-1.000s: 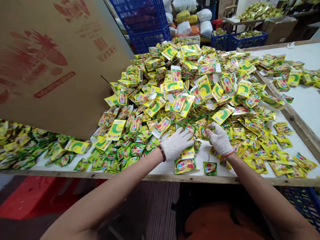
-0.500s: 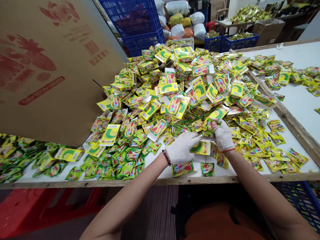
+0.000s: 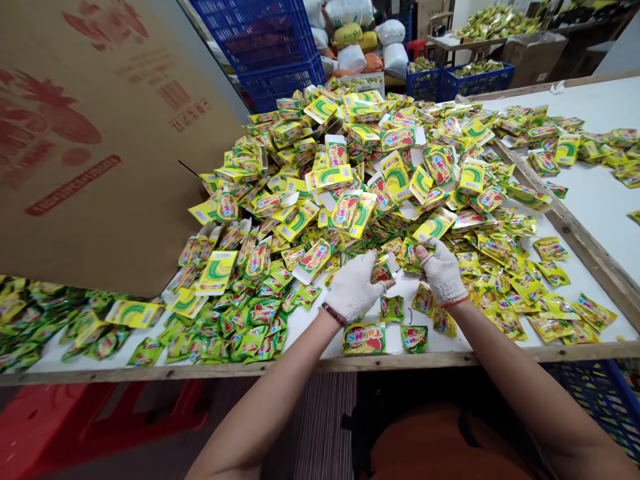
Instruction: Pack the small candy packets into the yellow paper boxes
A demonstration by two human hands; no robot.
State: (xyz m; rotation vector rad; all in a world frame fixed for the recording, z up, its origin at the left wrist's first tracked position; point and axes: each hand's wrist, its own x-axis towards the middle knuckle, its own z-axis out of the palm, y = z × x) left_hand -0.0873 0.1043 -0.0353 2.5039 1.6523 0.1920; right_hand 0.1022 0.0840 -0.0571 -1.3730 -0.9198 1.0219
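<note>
My left hand (image 3: 354,285), in a white fingerless-tipped glove, is closed around a small printed candy box (image 3: 382,271). The box is tilted, and a white end flap stands out on its right side. Just to the right, my gloved right hand (image 3: 443,275) pinches a small green candy packet (image 3: 412,259) between thumb and fingers, a short gap from the box. Below the hands lie a flat box (image 3: 365,338) printed with a fruit logo, a green packet (image 3: 415,338) and another green packet (image 3: 391,308).
A large heap of yellow-green boxes (image 3: 345,167) rises ahead. Green packets (image 3: 235,320) lie left, yellow packets (image 3: 515,287) right. A big carton (image 3: 110,153) stands on the left. Wooden strips (image 3: 580,240) edge the table. A red stool (image 3: 45,420) and a blue crate (image 3: 600,400) are below.
The box in my left hand has moved up and left and turned, its yellow side no longer facing me. A green packet beneath it has come into view. My right hand has barely moved.
</note>
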